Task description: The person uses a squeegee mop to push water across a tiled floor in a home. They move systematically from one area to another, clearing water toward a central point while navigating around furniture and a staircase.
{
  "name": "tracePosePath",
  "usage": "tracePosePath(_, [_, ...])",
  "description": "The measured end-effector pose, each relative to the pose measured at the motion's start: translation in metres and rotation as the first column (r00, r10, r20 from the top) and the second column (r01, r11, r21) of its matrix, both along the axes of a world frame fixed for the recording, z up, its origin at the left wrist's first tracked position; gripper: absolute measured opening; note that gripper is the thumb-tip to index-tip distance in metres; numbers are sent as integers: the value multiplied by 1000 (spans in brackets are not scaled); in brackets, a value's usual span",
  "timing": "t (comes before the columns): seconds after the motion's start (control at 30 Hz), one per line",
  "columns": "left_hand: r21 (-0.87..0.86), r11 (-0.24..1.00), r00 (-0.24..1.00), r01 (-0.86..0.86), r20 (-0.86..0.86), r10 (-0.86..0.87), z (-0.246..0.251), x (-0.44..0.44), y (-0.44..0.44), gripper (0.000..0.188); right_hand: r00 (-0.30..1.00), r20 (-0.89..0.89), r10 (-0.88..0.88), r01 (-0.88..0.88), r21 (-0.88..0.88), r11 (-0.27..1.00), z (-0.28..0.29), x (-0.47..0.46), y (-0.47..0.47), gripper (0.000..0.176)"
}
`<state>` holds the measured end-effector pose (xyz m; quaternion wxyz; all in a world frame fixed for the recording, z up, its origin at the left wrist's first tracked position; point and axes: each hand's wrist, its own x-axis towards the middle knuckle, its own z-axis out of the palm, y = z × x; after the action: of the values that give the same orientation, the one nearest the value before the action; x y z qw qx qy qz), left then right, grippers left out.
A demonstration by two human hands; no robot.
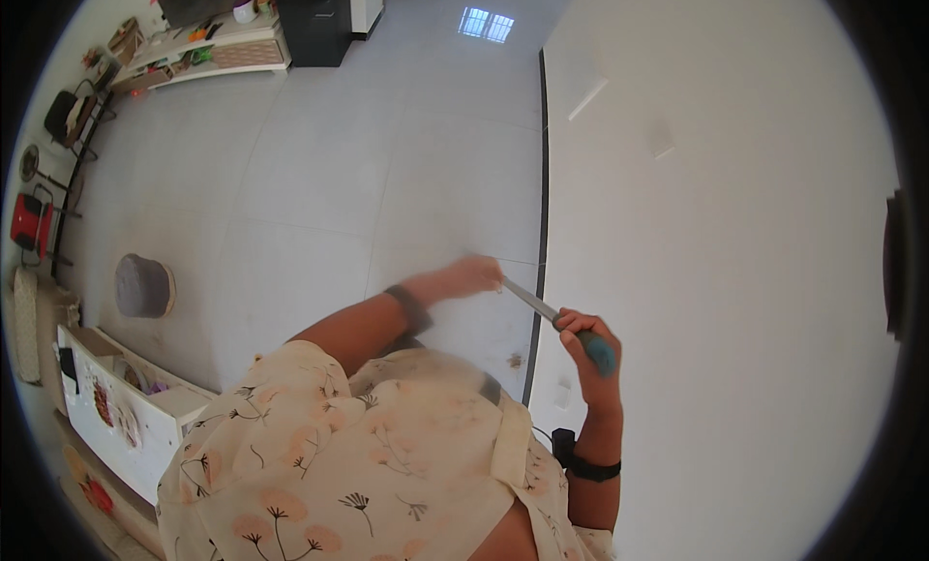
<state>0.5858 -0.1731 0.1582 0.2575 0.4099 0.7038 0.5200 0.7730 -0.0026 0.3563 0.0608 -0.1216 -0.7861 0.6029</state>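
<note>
My right hand (589, 337) is closed around the teal and dark handle of a long slim tool (531, 297), whose exact kind I cannot make out. Its grey shaft narrows away from the handle and slants up to the left. At the far end of that shaft is my left hand (479, 273), blurred, with its fingers curled in. Whether those fingers grip the tip or only lie beside it is not clear. Both hands are in front of my body, over the tiled floor and near the white wall.
A white wall (711, 270) with a dark skirting stands close on the right. On the pale tiled floor (312, 162) is a grey stool (144, 285). A white table (131, 408) stands at lower left. Chairs (33, 220) and a television cabinet (239, 53) line the far sides.
</note>
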Motion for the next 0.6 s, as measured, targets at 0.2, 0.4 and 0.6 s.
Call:
tracePosePath(0.2, [-223,925,951,-307,-42,306,-44,-44,-119,12,974,142,-174,202,-218,955,-6,-9,6,5])
tracePosePath(0.4, [-392,821,903,-415,-63,426,-45,-42,-187,15,961,92,-262,278,-294,915,3,-28,19,12])
tracePosePath(0.6, [-508,843,984,-179,-70,166,-75,-45,-190,9,974,40,-223,224,-304,926,15,-80,15,16])
